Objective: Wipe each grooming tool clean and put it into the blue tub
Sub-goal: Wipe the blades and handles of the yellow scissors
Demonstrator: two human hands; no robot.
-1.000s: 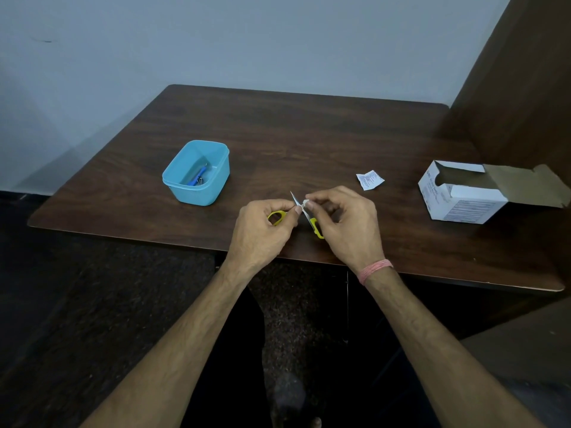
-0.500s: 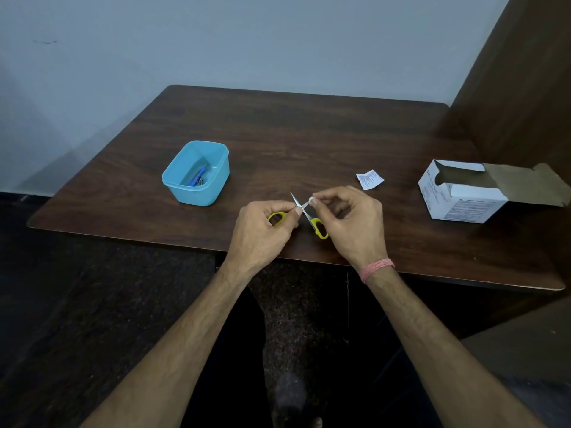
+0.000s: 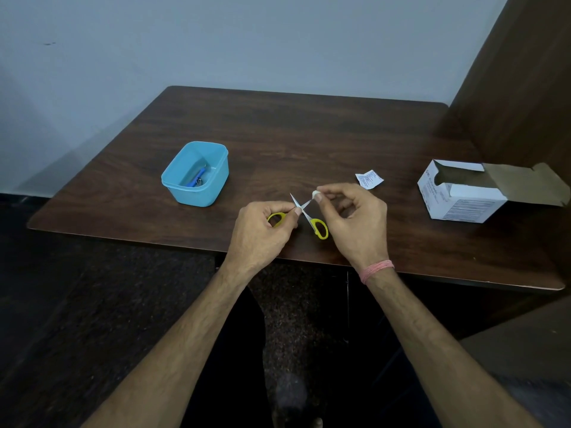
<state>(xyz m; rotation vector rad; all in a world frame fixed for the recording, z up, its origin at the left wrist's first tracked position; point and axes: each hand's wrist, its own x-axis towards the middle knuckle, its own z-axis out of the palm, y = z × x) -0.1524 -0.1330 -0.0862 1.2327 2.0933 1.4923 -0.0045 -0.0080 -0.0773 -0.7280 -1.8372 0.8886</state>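
A: What takes up most of the view?

B: A dark wooden table [image 3: 309, 134] against a pale wall. On its right side lies a white cardboard box [image 3: 460, 197], its flap folded open toward the right edge.

A: And the blue tub?

B: The blue tub [image 3: 196, 174] stands on the left part of the table, well apart from the hands. Inside it lies a blue-handled tool [image 3: 197, 177] with some metal parts beside it; I cannot tell just what those are.

A: What are the hands doing?

B: The left hand [image 3: 259, 233] grips the yellow-handled scissors [image 3: 309, 216] near the pivot, its fingers curled round the shank and one handle loop. The blades stand spread open in a V above the near edge of the table. The right hand [image 3: 355, 223] pinches a small white wipe [image 3: 315, 194] between thumb and forefinger, pressed on the tip of the right-hand blade.

A: Anything smaller?

B: A torn white sachet [image 3: 369, 179] lies flat on the table just beyond the right hand, and a pink band [image 3: 377, 270] circles the right wrist.
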